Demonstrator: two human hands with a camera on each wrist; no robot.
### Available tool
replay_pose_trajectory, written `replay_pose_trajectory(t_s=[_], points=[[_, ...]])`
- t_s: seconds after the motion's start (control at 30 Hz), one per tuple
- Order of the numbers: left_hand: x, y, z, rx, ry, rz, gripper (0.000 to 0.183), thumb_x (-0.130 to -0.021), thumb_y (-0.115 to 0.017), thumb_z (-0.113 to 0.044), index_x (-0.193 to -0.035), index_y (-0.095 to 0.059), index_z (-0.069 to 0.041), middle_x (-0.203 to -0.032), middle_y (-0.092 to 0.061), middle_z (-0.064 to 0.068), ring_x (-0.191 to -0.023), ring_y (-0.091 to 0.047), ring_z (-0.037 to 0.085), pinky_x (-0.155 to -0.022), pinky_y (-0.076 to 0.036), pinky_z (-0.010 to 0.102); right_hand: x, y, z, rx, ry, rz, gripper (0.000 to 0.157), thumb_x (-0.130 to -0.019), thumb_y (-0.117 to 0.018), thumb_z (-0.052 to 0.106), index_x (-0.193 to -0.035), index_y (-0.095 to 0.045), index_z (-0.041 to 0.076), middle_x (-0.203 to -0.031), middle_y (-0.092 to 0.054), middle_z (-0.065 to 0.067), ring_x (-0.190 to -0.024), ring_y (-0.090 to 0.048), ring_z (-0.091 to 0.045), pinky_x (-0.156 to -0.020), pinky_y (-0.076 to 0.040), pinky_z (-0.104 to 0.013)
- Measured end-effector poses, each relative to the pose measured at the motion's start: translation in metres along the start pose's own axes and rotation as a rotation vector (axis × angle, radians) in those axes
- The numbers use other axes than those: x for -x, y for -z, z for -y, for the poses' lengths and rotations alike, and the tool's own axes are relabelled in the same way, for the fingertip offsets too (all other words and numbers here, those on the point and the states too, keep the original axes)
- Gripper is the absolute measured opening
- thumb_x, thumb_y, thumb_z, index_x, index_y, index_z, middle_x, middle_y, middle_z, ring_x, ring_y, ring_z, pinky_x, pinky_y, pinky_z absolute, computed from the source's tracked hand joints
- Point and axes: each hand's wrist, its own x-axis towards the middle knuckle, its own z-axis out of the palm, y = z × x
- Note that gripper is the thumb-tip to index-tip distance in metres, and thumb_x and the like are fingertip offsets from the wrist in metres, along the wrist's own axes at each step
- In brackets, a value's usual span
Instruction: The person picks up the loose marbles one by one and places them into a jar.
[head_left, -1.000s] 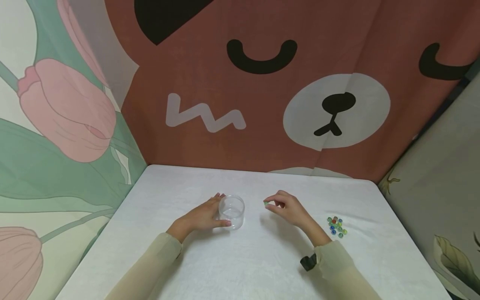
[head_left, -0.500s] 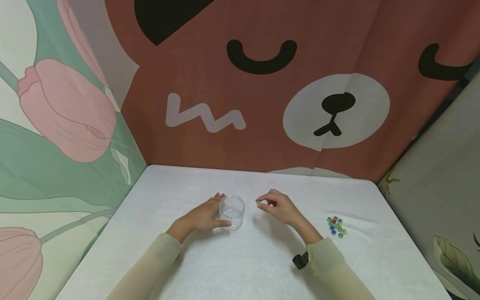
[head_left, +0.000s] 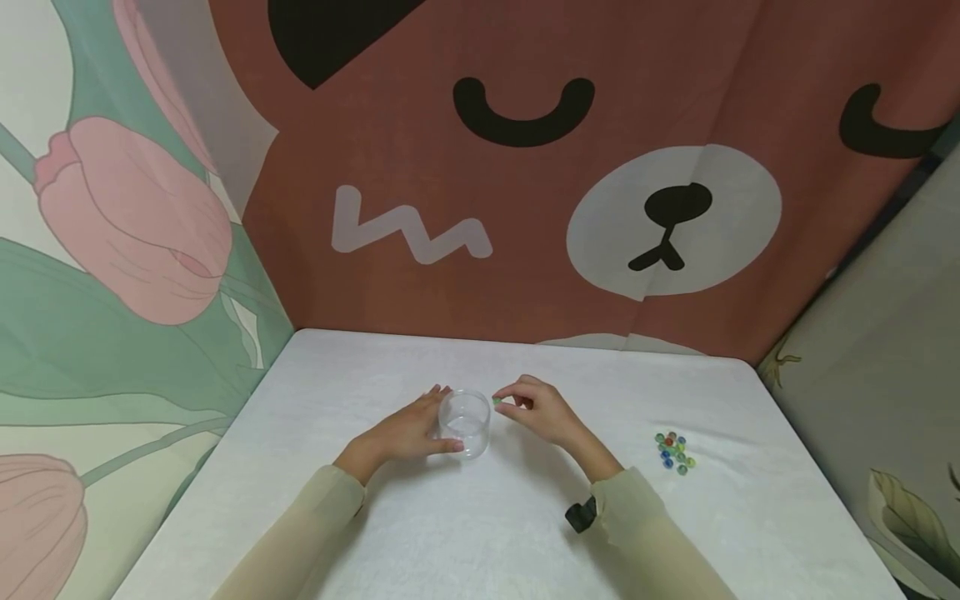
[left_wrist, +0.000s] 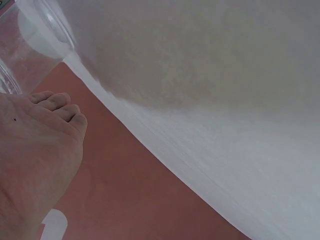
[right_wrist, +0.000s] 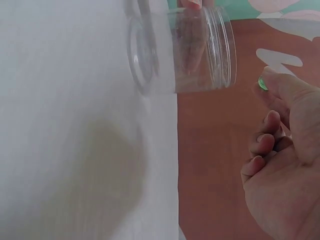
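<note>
At the left, the left hand (head_left: 408,432) holds a clear jar (head_left: 467,423) — the thumb lies along the near side and the other fingers go behind, so the gap between them is as wide as the jar. This grip probably serves to keep such a light jar from sliding or tipping. The jar stands upright on the white table (head_left: 450,533), its mouth facing up. Just beside its rim and a little higher, not touching, is a green marble (right_wrist: 263,83). The right hand (head_left: 543,410) pinches it narrowly at the fingertips, perhaps because it is small and round; the other fingers are folded toward the palm. Farther right, the loose marbles (head_left: 676,454) lie grouped together, seemingly for easy reach.
</note>
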Motion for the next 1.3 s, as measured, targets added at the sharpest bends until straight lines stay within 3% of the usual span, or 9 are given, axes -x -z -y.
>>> replay_pose_trajectory(t_s=[0.7, 0.93, 1.3], points=[[0.000, 0.003, -0.003, -0.003, -0.027, -0.002, 0.098, -0.088, -0.066, -0.066, -0.160, -0.030, -0.010, -0.167, -0.023, 0.015, -0.156, -0.013, 0.033, -0.123, -0.020, 0.057, -0.013, -0.026, 0.009, -0.055, 0.043, 0.018, 0.017, -0.093, -0.076, 0.021, -0.108, -0.078, 0.012, -0.081, -0.054, 0.005, -0.075, -0.047, -0.012, -0.064, -0.040, -0.022], [-0.001, 0.003, -0.002, 0.000, -0.024, 0.008, 0.099, -0.089, -0.065, -0.066, -0.161, -0.027, -0.010, -0.167, -0.021, 0.014, -0.156, -0.011, 0.032, -0.124, -0.019, 0.055, -0.017, -0.032, 0.006, -0.054, 0.071, 0.010, 0.017, -0.093, -0.076, 0.020, -0.108, -0.078, 0.011, -0.080, -0.053, 0.006, -0.073, -0.046, -0.010, -0.063, -0.040, -0.021], [-0.002, 0.001, -0.003, 0.016, -0.011, 0.009, 0.095, -0.089, -0.069, -0.061, -0.161, -0.028, -0.015, -0.168, -0.020, 0.011, -0.157, -0.010, 0.029, -0.124, -0.018, 0.056, -0.017, -0.037, 0.009, -0.071, 0.044, 0.011, 0.019, -0.094, -0.074, 0.019, -0.111, -0.078, 0.012, -0.082, -0.053, 0.005, -0.076, -0.047, -0.011, -0.065, -0.041, -0.022]])
